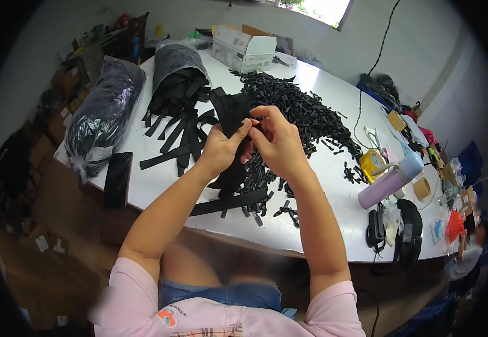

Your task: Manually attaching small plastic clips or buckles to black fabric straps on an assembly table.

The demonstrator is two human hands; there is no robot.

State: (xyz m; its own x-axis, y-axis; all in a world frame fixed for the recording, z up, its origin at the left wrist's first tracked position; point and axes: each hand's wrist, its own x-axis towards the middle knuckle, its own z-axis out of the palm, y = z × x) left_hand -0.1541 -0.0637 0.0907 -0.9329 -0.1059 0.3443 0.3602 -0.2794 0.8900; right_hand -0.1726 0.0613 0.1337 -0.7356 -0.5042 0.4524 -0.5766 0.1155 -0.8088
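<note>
At the middle of the frame, a bunch of flat black fabric strips [230,109] stands in the person's left hand [221,147], matte and woven-looking, its upper ends fanning out. The left fingers are clamped around it, thumb pressed toward the edge. Just beside it, the right hand [279,143] arches over, thumb and forefinger pinched together next to the left thumb; whatever lies between those tips is too small for me to tell.

Behind and right of the hands spreads a heap of small black pieces [297,104], short and stubby, bristling like chopped twigs. Left of the hands, loose long strips [179,132] spill in soft ribbons from an open clear plastic bag [179,59]. Farther left lies a plump, crinkled plastic-wrapped bundle [103,112], shiny and dark, with a flat black slab [118,180] at the table's edge below it.

The white tabletop [334,224] is smooth and glossy. A boxy cardboard carton [244,50] sits at upper centre; at right, a lilac cylindrical bottle [387,182] leans beside a rounded yellow object [371,163].
</note>
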